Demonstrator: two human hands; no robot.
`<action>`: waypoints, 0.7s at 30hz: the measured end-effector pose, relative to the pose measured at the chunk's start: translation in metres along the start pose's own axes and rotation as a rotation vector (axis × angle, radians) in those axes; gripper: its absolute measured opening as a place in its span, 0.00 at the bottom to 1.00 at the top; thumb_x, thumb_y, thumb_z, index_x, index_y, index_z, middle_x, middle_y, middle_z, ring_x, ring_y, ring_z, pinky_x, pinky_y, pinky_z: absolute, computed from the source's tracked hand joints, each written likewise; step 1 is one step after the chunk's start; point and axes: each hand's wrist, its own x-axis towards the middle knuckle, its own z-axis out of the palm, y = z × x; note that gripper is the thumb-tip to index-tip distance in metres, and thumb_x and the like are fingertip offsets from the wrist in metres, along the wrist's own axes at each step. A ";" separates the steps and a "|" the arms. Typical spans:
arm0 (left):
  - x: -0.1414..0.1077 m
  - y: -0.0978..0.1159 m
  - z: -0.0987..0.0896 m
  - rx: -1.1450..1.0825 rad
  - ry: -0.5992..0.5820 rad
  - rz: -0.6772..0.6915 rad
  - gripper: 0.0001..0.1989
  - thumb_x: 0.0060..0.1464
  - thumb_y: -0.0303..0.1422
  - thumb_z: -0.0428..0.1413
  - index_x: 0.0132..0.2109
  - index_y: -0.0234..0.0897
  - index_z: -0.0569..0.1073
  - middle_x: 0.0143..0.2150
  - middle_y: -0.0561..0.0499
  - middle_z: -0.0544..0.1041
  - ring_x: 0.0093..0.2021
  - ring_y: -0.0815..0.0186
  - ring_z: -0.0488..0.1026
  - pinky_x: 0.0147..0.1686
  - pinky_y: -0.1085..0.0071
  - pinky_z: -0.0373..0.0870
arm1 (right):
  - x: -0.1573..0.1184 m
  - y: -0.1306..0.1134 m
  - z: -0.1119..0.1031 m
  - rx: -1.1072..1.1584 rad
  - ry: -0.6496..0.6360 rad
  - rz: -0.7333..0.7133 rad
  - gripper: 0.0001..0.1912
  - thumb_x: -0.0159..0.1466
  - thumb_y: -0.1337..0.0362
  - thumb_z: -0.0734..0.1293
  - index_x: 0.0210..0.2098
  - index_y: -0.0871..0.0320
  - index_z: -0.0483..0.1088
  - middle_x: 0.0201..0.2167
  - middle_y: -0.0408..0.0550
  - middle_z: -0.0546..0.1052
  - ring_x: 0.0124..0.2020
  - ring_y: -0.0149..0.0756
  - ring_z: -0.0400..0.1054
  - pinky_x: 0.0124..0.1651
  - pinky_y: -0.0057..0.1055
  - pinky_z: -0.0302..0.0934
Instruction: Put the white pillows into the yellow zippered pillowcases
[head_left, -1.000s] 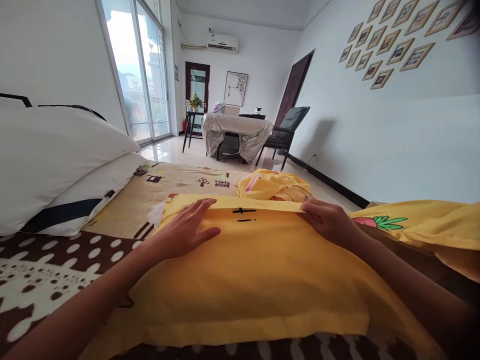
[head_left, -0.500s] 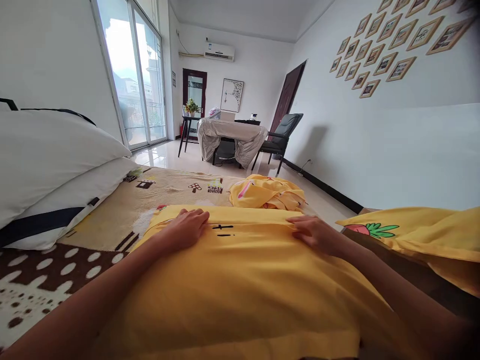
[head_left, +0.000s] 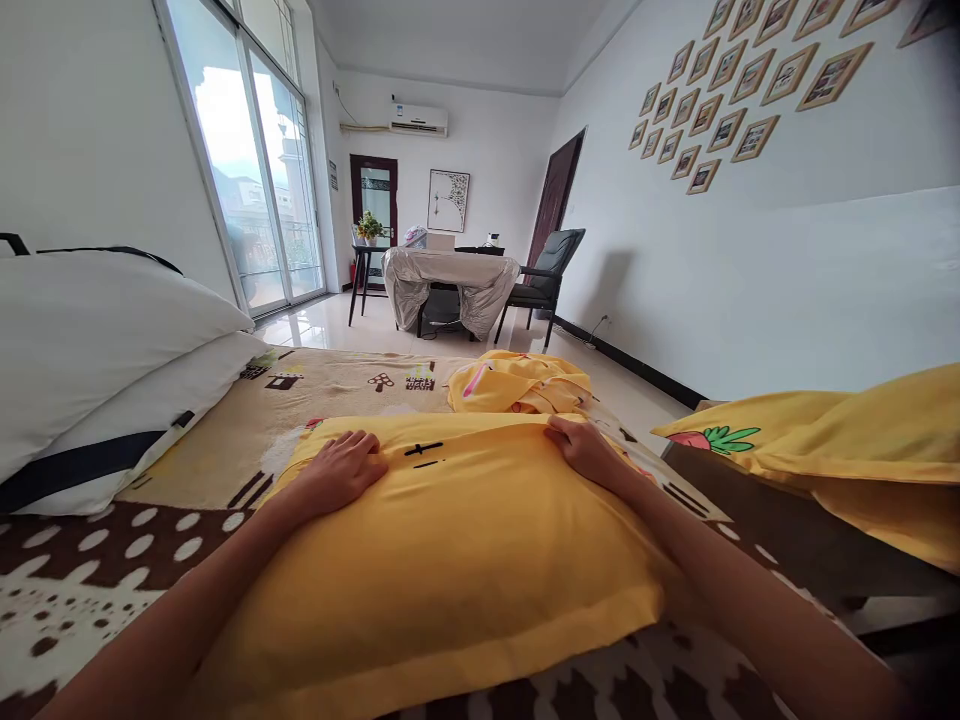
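A yellow pillow (head_left: 480, 540) with small black marks lies in front of me on the patterned blanket (head_left: 330, 375). My left hand (head_left: 346, 470) rests on its left part, fingers bent over the fabric near the far edge. At the far right corner my right hand (head_left: 581, 450) pinches the yellow cloth between thumb and fingers. A crumpled yellow cloth (head_left: 517, 380) lies just beyond the pillow.
White pillows (head_left: 112, 350) with dark bands are stacked at the left. Another yellow cloth with a radish print (head_left: 847, 430) lies over a brown surface at the right. Farther off are a covered table (head_left: 450, 270) and a black chair (head_left: 551, 275).
My right hand has closed on the pillow's far edge, pulling the fabric taut. The pillow's near right corner has shifted left, baring the blanket. The view has shifted slightly.
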 end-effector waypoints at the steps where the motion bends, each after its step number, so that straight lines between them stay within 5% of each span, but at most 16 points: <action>1: -0.002 -0.001 0.003 0.014 0.002 -0.008 0.18 0.60 0.45 0.41 0.41 0.38 0.67 0.44 0.45 0.71 0.47 0.56 0.66 0.48 0.61 0.60 | 0.000 -0.003 -0.002 -0.003 0.001 0.006 0.13 0.64 0.59 0.54 0.28 0.56 0.64 0.25 0.47 0.73 0.28 0.36 0.65 0.33 0.28 0.54; 5: -0.014 0.003 0.011 0.063 0.103 -0.037 0.17 0.63 0.42 0.37 0.35 0.39 0.63 0.37 0.47 0.71 0.40 0.60 0.68 0.40 0.66 0.61 | -0.008 -0.024 -0.020 -0.035 0.193 0.004 0.13 0.65 0.60 0.53 0.32 0.56 0.66 0.25 0.46 0.74 0.27 0.36 0.66 0.30 0.28 0.53; 12: -0.051 0.006 -0.005 0.045 0.479 0.009 0.21 0.63 0.38 0.38 0.22 0.38 0.57 0.19 0.53 0.66 0.21 0.70 0.61 0.26 0.71 0.55 | -0.073 -0.096 -0.078 -0.270 0.987 -0.465 0.07 0.64 0.68 0.58 0.34 0.56 0.67 0.21 0.44 0.69 0.24 0.33 0.66 0.30 0.28 0.58; 16: -0.042 0.015 -0.046 0.150 0.878 0.131 0.23 0.59 0.34 0.44 0.16 0.37 0.51 0.13 0.56 0.54 0.17 0.74 0.52 0.22 0.72 0.51 | -0.077 -0.120 -0.116 -0.333 1.287 -0.532 0.06 0.64 0.66 0.59 0.34 0.54 0.68 0.19 0.44 0.66 0.22 0.34 0.65 0.29 0.29 0.60; 21: 0.002 0.017 -0.130 0.171 1.232 0.070 0.25 0.58 0.36 0.41 0.15 0.39 0.44 0.15 0.56 0.44 0.19 0.74 0.44 0.24 0.70 0.46 | -0.024 -0.097 -0.134 -0.209 1.445 -0.401 0.14 0.67 0.61 0.54 0.34 0.54 0.70 0.18 0.47 0.65 0.25 0.38 0.67 0.29 0.33 0.60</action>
